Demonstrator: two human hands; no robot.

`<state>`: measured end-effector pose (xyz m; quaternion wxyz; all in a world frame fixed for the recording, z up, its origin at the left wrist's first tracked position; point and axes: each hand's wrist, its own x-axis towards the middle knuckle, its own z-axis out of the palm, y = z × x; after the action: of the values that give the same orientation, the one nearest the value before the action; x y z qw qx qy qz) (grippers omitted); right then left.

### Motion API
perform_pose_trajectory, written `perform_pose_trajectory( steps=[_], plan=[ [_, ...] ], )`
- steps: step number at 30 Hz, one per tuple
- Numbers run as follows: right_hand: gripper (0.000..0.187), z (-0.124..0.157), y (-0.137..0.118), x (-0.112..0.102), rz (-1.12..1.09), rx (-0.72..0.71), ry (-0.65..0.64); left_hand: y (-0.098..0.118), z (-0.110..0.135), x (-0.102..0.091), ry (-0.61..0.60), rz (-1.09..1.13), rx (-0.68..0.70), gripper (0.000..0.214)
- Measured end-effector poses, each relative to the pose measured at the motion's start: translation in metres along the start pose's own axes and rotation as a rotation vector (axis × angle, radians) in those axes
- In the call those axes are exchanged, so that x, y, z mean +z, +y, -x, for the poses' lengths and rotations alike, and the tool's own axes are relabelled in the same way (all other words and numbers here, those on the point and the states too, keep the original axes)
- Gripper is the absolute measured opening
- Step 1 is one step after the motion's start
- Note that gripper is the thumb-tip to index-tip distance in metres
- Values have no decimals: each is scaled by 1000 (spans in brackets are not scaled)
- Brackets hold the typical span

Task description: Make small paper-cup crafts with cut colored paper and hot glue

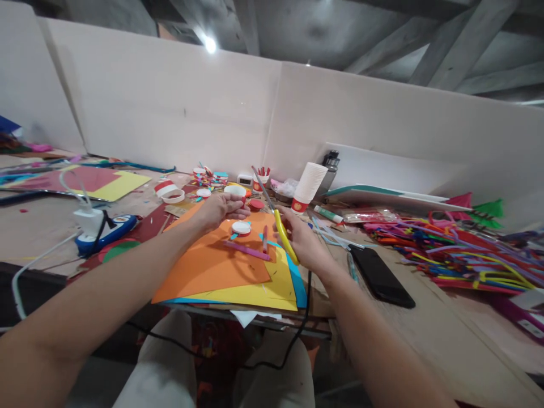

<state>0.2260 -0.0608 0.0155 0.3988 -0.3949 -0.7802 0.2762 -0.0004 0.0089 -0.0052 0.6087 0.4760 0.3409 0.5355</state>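
- From my end: L hand [223,211] is over the table [40,229], fingers bent & close together, right by a small white cup [235,192]; can't tell if it's gripping the cup or just next to it.
- R hand [304,235] is closed round the yellow handles of the scissors [286,241]; blades point up & away, slightly L, tips near a paper cup w/ red sticks [260,182].
- Small white cup sits approx. center, beyond the orange sheet [199,269], w/ a red disc [255,204] just to its R.
- Btwn my hands, on the papers: a white round pc [241,228], a magenta stick [250,251] & a red stick [266,239].
- Orange sheet overlaps a yellow sheet [255,296]; blue paper [298,277] shows at the edge.
- R side: stacked paper cups [311,182], tilted; glue stick [328,213] nearby; black phone [381,276] lying flat; big pile of multicolor pipe cleaners [459,255] further R.
- L side: blue power strip [113,229] w/ white charger [89,221] plugged in.
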Motion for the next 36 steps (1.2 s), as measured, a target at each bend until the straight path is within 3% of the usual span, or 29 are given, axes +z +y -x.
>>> perform_pose_trajectory(
  steps=[4, 7, 17, 36],
  plan=[
    [32, 7, -16, 1, -166, 282, -88, 2, -1, -5, -26, -20, 11, 8],
    [33, 11, -21, -1, -204, 369, -135, 4, 0, -6, -35, -12, 1, 6],
    [27, 13, -17, -6, -138, 386, -287, 5, -2, -8, -22, -1, 0, 7],
    [22, 14, -25, -5, -108, 412, -290, 2, -4, -12, -66, -43, 26, 4]
  ],
)
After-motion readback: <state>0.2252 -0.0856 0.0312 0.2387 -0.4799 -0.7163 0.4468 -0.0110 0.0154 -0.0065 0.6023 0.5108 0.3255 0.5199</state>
